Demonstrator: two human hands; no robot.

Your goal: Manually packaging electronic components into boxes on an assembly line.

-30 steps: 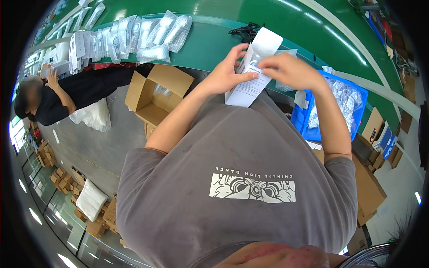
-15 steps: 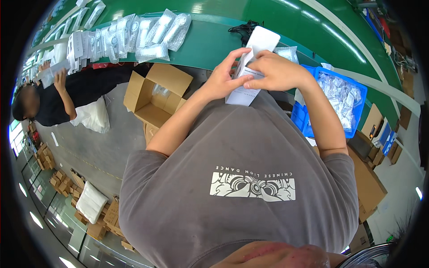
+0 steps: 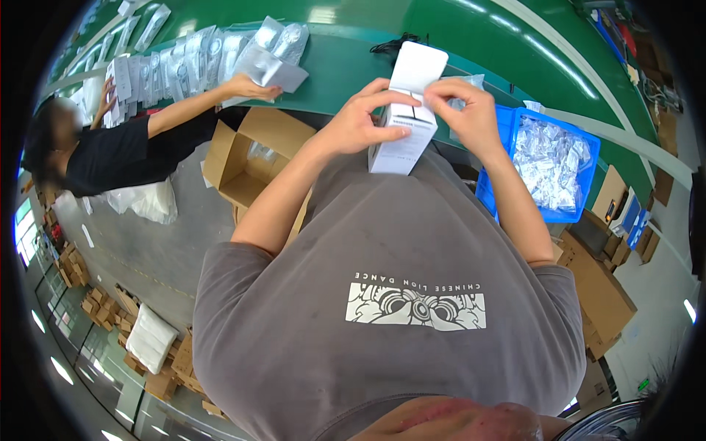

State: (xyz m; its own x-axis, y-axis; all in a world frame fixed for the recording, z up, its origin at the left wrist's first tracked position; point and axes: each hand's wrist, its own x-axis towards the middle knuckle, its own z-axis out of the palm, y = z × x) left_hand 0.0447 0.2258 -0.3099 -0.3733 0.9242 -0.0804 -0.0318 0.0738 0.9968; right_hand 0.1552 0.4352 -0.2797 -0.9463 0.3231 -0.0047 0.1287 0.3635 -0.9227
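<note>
In the head view, the white box stands tilted in front of the grey shirt, at the near edge of the green worktop; whether its base rests on anything cannot be told. The left hand is closed around the box's left side, fingers across the top opening and thumb along the near face. The right hand has thumb and forefinger drawn narrow at the top right edge; whether they pinch card cannot be told. The lid flap stands raised at the far side. Judged risks: with support unconfirmed, a slackened left grip could let the box slip off the near edge; left fingers lying over the opening could obstruct or crease the flap; uneven pressure from the right fingertips could bend the card. The right forearm passes close to the blue bin, left of its packets; an outward elbow swing could knock it.
</note>
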